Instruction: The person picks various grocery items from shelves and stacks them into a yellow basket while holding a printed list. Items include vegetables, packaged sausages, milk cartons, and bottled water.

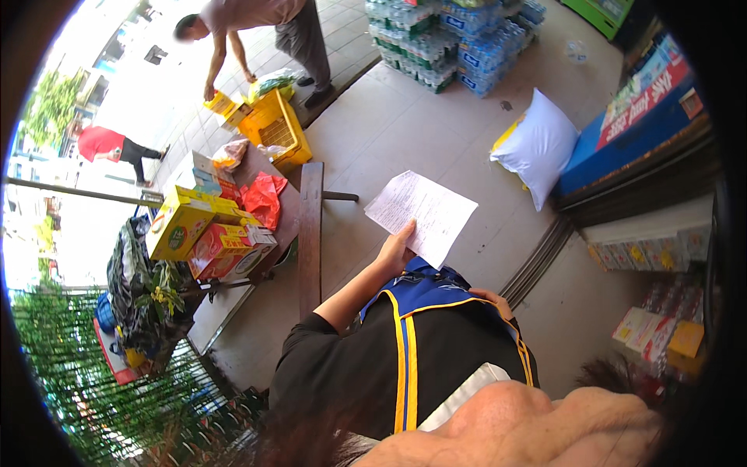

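Observation:
My left hand (pixel 400 250) pinches a white sheet of paper (pixel 426 216) by its lower edge, thumb on top. The paper bears lines of writing and is held out in front of my waist. My right hand (pixel 493 299) is at the right side of my waist, against a blue apron with yellow trim (pixel 435 289). Most of its fingers are hidden, so whether it grips anything does not show. To the left of the paper stands a dark wooden bench (pixel 311 233).
Left, a low table (pixel 290 207) bears product cartons (pixel 181 225) and a red plastic bag (pixel 265 198). Beyond it, a person (pixel 257 17) bends over a yellow crate (pixel 303 146). Bottled-water packs (pixel 414 44) are stacked ahead. A white sack (pixel 543 146) leans against a blue chest (pixel 595 152).

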Motion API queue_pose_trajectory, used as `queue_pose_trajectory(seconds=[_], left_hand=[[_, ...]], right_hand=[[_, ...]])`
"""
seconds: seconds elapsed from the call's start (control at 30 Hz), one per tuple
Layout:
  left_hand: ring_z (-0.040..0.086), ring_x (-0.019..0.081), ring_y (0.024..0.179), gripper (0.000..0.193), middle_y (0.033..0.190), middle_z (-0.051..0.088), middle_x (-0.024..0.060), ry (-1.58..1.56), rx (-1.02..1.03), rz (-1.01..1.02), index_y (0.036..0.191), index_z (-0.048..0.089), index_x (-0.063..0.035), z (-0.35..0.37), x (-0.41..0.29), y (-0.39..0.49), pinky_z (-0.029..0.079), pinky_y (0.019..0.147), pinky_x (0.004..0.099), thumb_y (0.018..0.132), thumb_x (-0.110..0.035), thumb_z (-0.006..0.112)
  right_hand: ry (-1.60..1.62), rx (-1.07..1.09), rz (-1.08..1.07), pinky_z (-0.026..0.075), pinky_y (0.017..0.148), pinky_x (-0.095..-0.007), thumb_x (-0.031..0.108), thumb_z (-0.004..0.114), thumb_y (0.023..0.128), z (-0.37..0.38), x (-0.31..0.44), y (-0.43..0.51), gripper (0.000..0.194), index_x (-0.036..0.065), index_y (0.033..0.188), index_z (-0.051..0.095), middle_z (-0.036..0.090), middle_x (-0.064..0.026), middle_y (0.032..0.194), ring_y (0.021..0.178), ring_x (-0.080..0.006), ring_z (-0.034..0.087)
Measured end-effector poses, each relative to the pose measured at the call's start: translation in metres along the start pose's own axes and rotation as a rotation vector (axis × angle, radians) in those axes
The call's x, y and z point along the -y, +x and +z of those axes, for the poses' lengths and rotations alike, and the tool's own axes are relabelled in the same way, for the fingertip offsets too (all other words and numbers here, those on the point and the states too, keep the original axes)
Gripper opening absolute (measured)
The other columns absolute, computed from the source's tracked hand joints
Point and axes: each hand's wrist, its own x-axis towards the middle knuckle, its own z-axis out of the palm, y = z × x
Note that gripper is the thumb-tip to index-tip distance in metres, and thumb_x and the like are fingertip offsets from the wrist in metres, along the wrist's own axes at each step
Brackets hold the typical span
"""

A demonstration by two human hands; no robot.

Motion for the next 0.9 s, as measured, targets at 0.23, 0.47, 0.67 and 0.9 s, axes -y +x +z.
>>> queue_pose_trajectory(seconds=[0.23,0.47,0.67,0.9], left_hand=[[0.055,0.0226,0.108,0.040,0.119,0.055,0.0100,-0.340,-0.136,0.145,0.124,0.041,-0.0047,-0.024,-0.014,0.003,0.043,0.094,0.0383,0.092,-0.026,0.050],[0.056,0.0251,0.106,0.041,0.119,0.055,0.0128,-0.367,-0.186,0.181,0.125,0.039,-0.0028,0.009,-0.027,0.032,0.044,0.092,0.0399,0.093,-0.027,0.048],[0.054,0.0281,0.109,0.043,0.122,0.053,0.0143,-0.416,-0.211,0.281,0.128,0.035,-0.0043,0.037,-0.034,0.050,0.042,0.094,0.0451,0.093,-0.027,0.046],[0.052,0.0304,0.113,0.044,0.125,0.050,0.0152,-0.549,-0.365,0.400,0.130,0.032,-0.0039,0.024,-0.039,0.042,0.038,0.097,0.0492,0.094,-0.026,0.043]], right_hand=[[-0.180,0.226,-0.002,0.044,0.088,-0.0266,0.017,0.060,0.086,-0.011,0.049,0.091,0.036,0.002,0.118,0.053,0.059,-0.0082,0.107,0.097,-0.0152,0.057],[-0.268,0.360,0.052,0.044,0.089,-0.0259,0.013,0.062,0.085,-0.053,0.084,0.158,0.036,0.001,0.118,0.052,0.058,-0.0080,0.108,0.099,-0.0140,0.056],[-0.371,0.481,0.052,0.048,0.081,-0.0246,0.014,0.064,0.083,-0.086,0.099,0.209,0.032,0.003,0.113,0.056,0.063,-0.0072,0.099,0.089,-0.0131,0.060],[-0.655,0.519,-0.138,0.049,0.070,-0.0255,0.022,0.065,0.082,-0.066,0.140,0.281,0.032,0.003,0.108,0.059,0.065,-0.0087,0.089,0.077,-0.0136,0.061]])
